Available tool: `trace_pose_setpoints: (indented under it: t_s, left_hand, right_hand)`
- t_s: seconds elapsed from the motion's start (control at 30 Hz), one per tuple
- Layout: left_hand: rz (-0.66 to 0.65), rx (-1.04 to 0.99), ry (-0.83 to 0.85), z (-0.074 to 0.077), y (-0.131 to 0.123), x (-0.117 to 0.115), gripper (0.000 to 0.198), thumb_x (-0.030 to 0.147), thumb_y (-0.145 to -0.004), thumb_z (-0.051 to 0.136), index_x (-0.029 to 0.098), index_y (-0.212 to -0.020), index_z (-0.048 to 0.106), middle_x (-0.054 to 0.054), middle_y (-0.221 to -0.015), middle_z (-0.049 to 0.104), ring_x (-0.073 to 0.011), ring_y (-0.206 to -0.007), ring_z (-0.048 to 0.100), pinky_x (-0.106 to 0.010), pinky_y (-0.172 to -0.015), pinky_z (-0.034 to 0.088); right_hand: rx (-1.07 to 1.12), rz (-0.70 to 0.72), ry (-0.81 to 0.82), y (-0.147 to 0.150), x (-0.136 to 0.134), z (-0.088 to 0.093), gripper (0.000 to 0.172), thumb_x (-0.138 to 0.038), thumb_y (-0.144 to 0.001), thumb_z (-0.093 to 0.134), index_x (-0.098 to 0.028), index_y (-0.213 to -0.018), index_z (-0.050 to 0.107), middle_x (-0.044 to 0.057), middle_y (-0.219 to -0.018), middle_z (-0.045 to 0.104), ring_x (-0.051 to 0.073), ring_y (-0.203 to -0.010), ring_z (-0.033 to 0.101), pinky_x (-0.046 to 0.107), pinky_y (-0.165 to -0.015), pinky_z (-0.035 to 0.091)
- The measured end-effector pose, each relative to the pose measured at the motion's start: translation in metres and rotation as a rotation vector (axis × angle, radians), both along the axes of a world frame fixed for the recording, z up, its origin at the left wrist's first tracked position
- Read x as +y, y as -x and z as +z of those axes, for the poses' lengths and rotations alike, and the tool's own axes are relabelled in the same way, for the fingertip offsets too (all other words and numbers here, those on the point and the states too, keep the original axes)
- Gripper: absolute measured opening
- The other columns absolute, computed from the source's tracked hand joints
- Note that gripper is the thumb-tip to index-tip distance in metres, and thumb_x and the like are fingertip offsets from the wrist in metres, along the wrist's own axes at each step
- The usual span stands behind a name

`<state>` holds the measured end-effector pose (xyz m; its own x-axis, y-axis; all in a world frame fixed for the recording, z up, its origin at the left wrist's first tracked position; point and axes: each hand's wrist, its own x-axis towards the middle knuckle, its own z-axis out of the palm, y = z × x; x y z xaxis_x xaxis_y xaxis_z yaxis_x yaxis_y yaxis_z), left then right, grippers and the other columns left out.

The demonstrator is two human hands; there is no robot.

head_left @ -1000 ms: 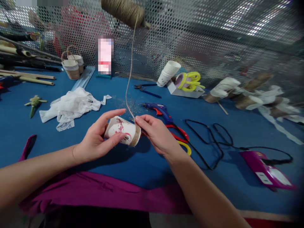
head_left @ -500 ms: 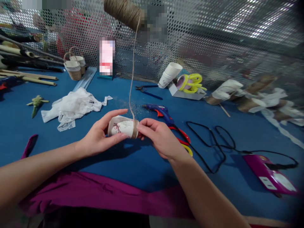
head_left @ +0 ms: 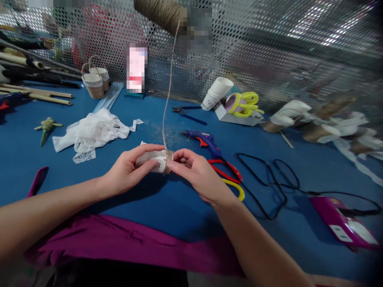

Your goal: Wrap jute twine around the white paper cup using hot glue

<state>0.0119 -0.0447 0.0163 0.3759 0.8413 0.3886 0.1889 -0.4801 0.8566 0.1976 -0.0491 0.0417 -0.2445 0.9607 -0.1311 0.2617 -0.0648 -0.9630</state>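
Observation:
A white printed paper cup lies on its side between my hands, with brown twine wound round its right end. My left hand is closed round the cup's left part, thumb in front and fingers over the top. At the wound end, my right hand pinches the cup, its thumb on the twine and its other fingers partly hidden. A taut strand of twine runs up from the cup to a large twine spool on the mesh panel.
Behind the hands lie a blue glue gun, pliers and scissors with red and yellow handles. White lace is heaped at left. Stacked paper cups stand at the back. A black cord leads to a purple power strip.
The cup has been rolled, so its red print has turned out of sight and lettering shows. My left fingers have closed further over it, and my right thumb has shifted slightly left.

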Motion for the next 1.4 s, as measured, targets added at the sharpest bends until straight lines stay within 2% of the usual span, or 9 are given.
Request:
trace_pose_setpoints:
  t_s: [0.3, 0.47, 0.63, 0.87, 1.0, 1.1, 1.27, 1.4]
  left_hand:
    - [0.004, 0.115, -0.090, -0.002, 0.000, -0.002, 0.031, 0.018, -0.085, 0.052, 0.015, -0.116, 0.055, -0.003, -0.087, 0.070, -0.0099, -0.063, 0.060, -0.018, -0.057, 0.047]
    - [-0.017, 0.055, -0.016, 0.001, 0.000, -0.001, 0.031, 0.020, -0.085, 0.052, 0.015, -0.116, 0.055, -0.006, -0.095, 0.069, -0.0128, -0.074, 0.063, -0.020, -0.065, 0.050]
    - [-0.066, 0.029, 0.019, 0.003, 0.002, 0.001, 0.033, 0.023, -0.083, 0.054, 0.015, -0.116, 0.057, -0.007, -0.098, 0.069, -0.0142, -0.076, 0.063, -0.021, -0.065, 0.051]
    - [-0.071, 0.170, 0.010, 0.003, 0.003, 0.005, 0.032, 0.024, -0.087, 0.048, 0.012, -0.114, 0.061, -0.005, -0.079, 0.069, -0.0099, -0.057, 0.057, -0.018, -0.050, 0.044]
    - [-0.036, 0.214, -0.004, 0.002, 0.003, 0.006, 0.032, 0.024, -0.086, 0.048, 0.011, -0.112, 0.061, -0.006, -0.082, 0.070, -0.0100, -0.058, 0.058, -0.019, -0.053, 0.045]
    - [-0.020, 0.187, -0.012, 0.002, 0.003, 0.005, 0.031, 0.024, -0.085, 0.050, 0.013, -0.113, 0.060, -0.005, -0.087, 0.070, -0.0104, -0.062, 0.059, -0.018, -0.057, 0.046]
    - [-0.065, 0.145, -0.008, 0.002, 0.002, 0.002, 0.032, 0.023, -0.085, 0.052, 0.015, -0.115, 0.058, -0.003, -0.085, 0.070, -0.0102, -0.062, 0.058, -0.018, -0.055, 0.045]
    - [-0.116, 0.141, -0.001, 0.003, 0.001, 0.001, 0.030, 0.022, -0.085, 0.051, 0.013, -0.113, 0.059, -0.006, -0.092, 0.070, -0.0117, -0.068, 0.061, -0.020, -0.060, 0.047]
  right_hand:
    - [-0.051, -0.061, -0.028, 0.004, -0.001, -0.005, 0.022, -0.035, -0.072, 0.063, -0.019, -0.072, 0.048, -0.003, -0.067, 0.050, 0.011, -0.062, 0.046, 0.026, -0.058, 0.037]
    - [-0.018, -0.059, 0.008, 0.005, -0.001, -0.006, 0.024, -0.037, -0.072, 0.063, -0.019, -0.069, 0.047, -0.004, -0.062, 0.047, 0.009, -0.057, 0.041, 0.025, -0.053, 0.032]
    - [-0.030, -0.056, -0.006, 0.008, -0.005, -0.003, 0.023, -0.034, -0.071, 0.062, -0.020, -0.062, 0.046, -0.005, -0.057, 0.045, 0.008, -0.051, 0.037, 0.024, -0.049, 0.030]
    - [-0.103, -0.043, -0.068, 0.011, -0.007, -0.004, 0.023, -0.032, -0.071, 0.061, -0.020, -0.060, 0.045, -0.006, -0.056, 0.044, 0.007, -0.048, 0.033, 0.024, -0.046, 0.028]
    - [-0.131, -0.027, -0.075, 0.010, -0.006, -0.004, 0.023, -0.031, -0.073, 0.060, -0.021, -0.060, 0.043, -0.006, -0.056, 0.043, 0.008, -0.050, 0.036, 0.024, -0.048, 0.030]
    - [-0.168, -0.001, -0.068, 0.005, -0.003, -0.001, 0.023, -0.036, -0.074, 0.061, -0.020, -0.064, 0.047, -0.004, -0.059, 0.048, 0.010, -0.055, 0.043, 0.025, -0.051, 0.035]
    - [-0.180, -0.115, -0.233, -0.002, 0.001, 0.000, 0.019, -0.038, -0.080, 0.057, -0.020, -0.083, 0.059, 0.003, -0.082, 0.063, 0.016, -0.075, 0.057, 0.030, -0.070, 0.044]
    - [-0.086, -0.042, -0.289, 0.002, 0.000, -0.005, 0.019, -0.034, -0.086, 0.050, -0.022, -0.091, 0.064, 0.003, -0.099, 0.066, 0.017, -0.096, 0.058, 0.033, -0.087, 0.041]
